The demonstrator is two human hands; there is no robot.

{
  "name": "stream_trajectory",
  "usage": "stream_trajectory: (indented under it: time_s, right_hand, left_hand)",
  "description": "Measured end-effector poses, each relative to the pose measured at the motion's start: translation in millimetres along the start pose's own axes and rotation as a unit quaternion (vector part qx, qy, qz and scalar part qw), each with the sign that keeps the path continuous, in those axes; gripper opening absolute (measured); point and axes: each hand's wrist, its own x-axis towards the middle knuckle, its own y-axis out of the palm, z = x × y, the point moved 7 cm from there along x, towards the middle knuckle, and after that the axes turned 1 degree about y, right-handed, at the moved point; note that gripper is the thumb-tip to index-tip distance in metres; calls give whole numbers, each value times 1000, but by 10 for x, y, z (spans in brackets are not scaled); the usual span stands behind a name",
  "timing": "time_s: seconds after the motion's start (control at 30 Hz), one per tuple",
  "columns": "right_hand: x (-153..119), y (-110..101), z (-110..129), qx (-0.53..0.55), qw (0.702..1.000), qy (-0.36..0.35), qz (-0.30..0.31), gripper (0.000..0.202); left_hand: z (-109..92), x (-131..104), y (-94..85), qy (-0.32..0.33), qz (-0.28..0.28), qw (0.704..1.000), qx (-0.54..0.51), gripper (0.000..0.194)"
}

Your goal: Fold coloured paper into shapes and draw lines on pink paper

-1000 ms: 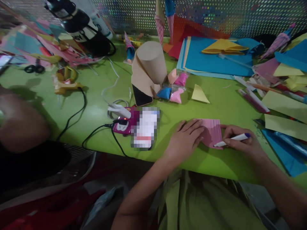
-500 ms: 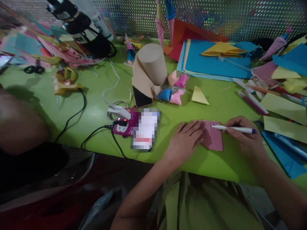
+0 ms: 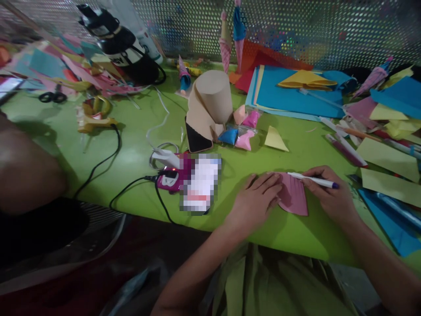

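A small pink paper with dark lines drawn on it lies on the green table. My left hand rests flat on the paper's left side, its fingers stretched out. In my right hand is a white pen with a purple end, pinched between thumb and fingers. Its tip points left and touches or hovers at the paper's upper edge; which one is unclear. A phone, its screen blurred, lies left of my left hand.
A magenta power strip with cables sits beside the phone. Behind are a beige roll, small clay packets and blue sheets. Pens and paper pieces lie right. Another person's arm is at the left edge.
The pen in my right hand has moved toward the paper's upper edge and tilts more steeply. The whole view has shifted slightly. My left hand stays on the paper.
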Motion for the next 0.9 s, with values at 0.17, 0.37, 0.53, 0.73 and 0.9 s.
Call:
stream_trajectory:
  time_s: [0.17, 0.37, 0.53, 0.73, 0.9]
  right_hand:
    - [-15, -2, 0, -7, 1000, -10, 10, 17]
    - [-65, -3, -56, -15, 999, -15, 34, 15]
    - [-129, 23, -117, 2, 997, 4, 83, 14]
    - [-214, 67, -116, 38, 989, 26, 138, 17]
    - [-239, 89, -64, 44, 987, 15, 155, 20]
  left_hand:
    - [-3, -1, -6, 0, -2, 1000, 2, 41]
    - [0, 2, 1, 0, -3, 1000, 1, 43]
    - [-2, 4, -8, -1, -5, 1000, -4, 42]
    - [4, 5, -4, -3, -5, 1000, -6, 41]
    - [3, 2, -17, -4, -6, 1000, -7, 41]
